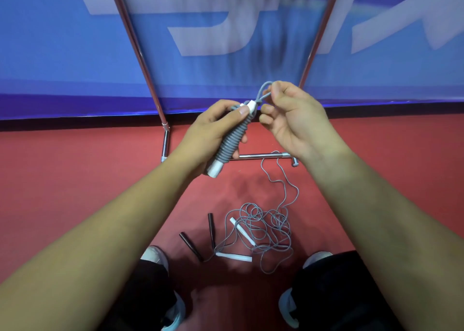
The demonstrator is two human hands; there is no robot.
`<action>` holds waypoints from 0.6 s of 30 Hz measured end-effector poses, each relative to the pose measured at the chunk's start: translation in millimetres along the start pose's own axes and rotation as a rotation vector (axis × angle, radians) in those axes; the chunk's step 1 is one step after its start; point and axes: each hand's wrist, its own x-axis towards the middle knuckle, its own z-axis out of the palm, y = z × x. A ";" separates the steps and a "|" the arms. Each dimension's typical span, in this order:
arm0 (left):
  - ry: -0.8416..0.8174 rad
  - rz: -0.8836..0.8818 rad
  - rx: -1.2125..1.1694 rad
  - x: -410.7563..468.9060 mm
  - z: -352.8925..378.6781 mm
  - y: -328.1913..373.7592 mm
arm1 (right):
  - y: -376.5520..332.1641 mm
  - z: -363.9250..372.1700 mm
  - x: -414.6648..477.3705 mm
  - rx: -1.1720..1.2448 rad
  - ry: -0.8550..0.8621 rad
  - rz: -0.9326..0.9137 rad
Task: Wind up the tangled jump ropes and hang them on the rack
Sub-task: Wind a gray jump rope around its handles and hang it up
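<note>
My left hand grips a wound jump rope, grey cord coiled tightly round its white handles. At the bundle's top, my right hand pinches a small grey loop of that cord. On the red floor between my feet lies a tangle of grey rope with white handles and two black handles. A strand runs from the tangle up toward the metal rack's base bar. The rack's two chrome uprights rise in front of me.
A blue banner with white lettering stands behind the rack. My shoes and dark trouser legs flank the tangle. Red floor spreads to the left and right.
</note>
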 end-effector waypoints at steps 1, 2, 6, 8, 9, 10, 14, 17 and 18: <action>-0.016 0.001 -0.019 0.7 -0.5 -0.6 | -1.3 2.4 1.1 -0.040 0.006 -0.035; -0.027 0.003 -0.026 0.4 -0.7 -0.3 | -3.5 5.1 1.6 -0.105 0.014 -0.072; -0.045 0.012 0.015 0.1 -6.4 16.4 | -21.6 18.8 4.9 -0.303 0.004 -0.161; -0.038 0.009 0.016 5.5 -12.0 28.7 | -37.1 31.0 8.4 -0.374 -0.018 -0.205; -0.032 0.019 0.030 10.1 -14.7 35.2 | -46.7 38.0 10.8 -0.404 -0.029 -0.227; -0.026 0.039 0.047 14.6 -16.3 43.6 | -57.9 45.3 13.1 -0.431 -0.043 -0.249; 0.031 0.140 0.113 30.7 -19.9 91.4 | -105.0 73.7 20.3 -0.481 -0.063 -0.317; 0.039 0.212 0.168 42.6 -24.1 138.7 | -145.5 99.1 24.5 -0.480 -0.061 -0.378; 0.031 0.226 0.180 45.4 -25.3 147.4 | -153.2 104.1 26.4 -0.481 -0.064 -0.390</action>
